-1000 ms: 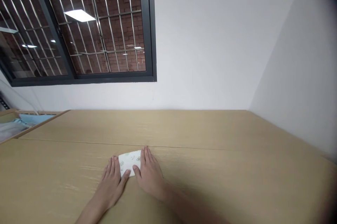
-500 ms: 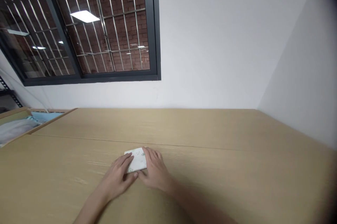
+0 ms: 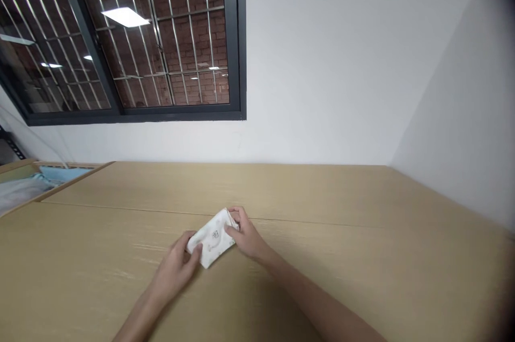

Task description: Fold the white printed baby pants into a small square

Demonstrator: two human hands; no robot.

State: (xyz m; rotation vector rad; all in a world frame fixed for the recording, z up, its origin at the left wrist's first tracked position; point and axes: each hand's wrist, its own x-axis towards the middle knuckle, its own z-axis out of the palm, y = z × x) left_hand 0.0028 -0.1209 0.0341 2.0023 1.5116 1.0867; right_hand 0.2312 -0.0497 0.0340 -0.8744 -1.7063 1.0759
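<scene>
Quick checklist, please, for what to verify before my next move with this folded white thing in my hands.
Left hand on the folded white printed item: ok.
Right hand on its other end: ok.
Item square to the wooden table: not ok, it sits diagonally.
Item resting on the table: cannot tell.
Folded edges lined up: cannot tell, fingers hide parts.

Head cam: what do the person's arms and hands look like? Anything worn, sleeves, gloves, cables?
The left hand and right hand are bare: no gloves, rings or cables visible. The left forearm and right forearm show no sleeves, watch, bands or markings.
</scene>
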